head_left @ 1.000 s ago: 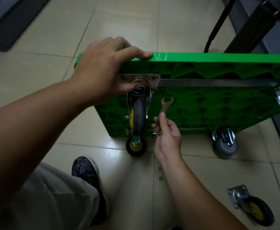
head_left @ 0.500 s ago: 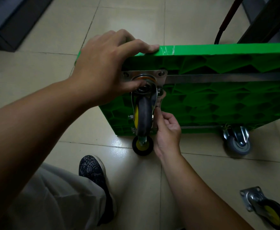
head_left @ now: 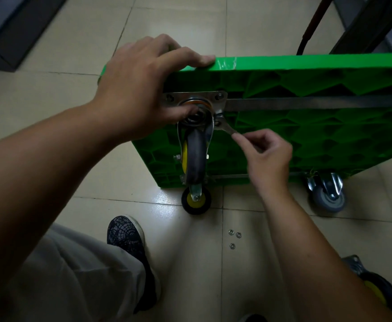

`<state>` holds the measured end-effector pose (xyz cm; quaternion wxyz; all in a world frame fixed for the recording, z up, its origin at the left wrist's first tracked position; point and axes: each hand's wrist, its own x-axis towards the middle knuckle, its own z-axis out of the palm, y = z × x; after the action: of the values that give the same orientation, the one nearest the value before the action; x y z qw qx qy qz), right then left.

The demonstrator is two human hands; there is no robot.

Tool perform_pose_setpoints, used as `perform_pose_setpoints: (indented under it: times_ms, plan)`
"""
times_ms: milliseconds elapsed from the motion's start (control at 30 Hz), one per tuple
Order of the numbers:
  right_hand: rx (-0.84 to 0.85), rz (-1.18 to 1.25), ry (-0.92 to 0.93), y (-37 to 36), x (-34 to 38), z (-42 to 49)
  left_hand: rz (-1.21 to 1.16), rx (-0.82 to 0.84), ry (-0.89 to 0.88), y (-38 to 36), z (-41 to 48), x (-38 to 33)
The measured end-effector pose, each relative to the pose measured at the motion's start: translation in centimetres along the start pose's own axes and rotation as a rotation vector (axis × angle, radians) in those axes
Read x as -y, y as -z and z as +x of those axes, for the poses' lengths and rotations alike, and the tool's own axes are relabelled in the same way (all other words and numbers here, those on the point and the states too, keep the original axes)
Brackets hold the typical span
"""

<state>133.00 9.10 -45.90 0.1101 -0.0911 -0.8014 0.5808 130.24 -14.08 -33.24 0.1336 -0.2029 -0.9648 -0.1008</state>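
Observation:
A green plastic cart platform stands on its edge on the tiled floor, underside toward me. A black and yellow caster hangs from a steel mounting plate at its upper left corner. My left hand grips the platform's top edge, fingers over the rim and thumb pressed on the caster's swivel. My right hand pinches the handle of a small steel wrench, whose jaw sits on a bolt at the plate's lower right corner.
Three small nuts lie on the floor below the cart. A grey caster is fixed to the platform's lower edge, and another black caster touches the floor. A loose black and yellow caster lies at lower right. My shoe is near.
My right hand has swung the wrench handle from pointing down beside the caster out to the right, with the jaw staying at the plate's bolt. The left hand keeps its grip.

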Motion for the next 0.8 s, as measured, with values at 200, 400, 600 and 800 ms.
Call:
perform_pose_setpoints:
  times_ms: [200,400,600,800]
  plan:
    - [-0.023,-0.791,0.377,3.1,6.6,1.5,-0.009,-0.002,-0.018,0.2,-0.1,-0.2]
    - [0.046,-0.485,0.236,4.8,4.6,2.3,-0.010,0.004,-0.039,0.4,-0.6,-0.1]
    - [-0.023,0.514,-0.426,0.9,-0.4,-2.8,-0.012,0.006,-0.031,0.4,-0.4,-0.1]
    - [-0.029,0.716,-0.530,-3.2,-0.6,-4.9,-0.002,0.000,-0.027,0.3,-0.4,-0.2]
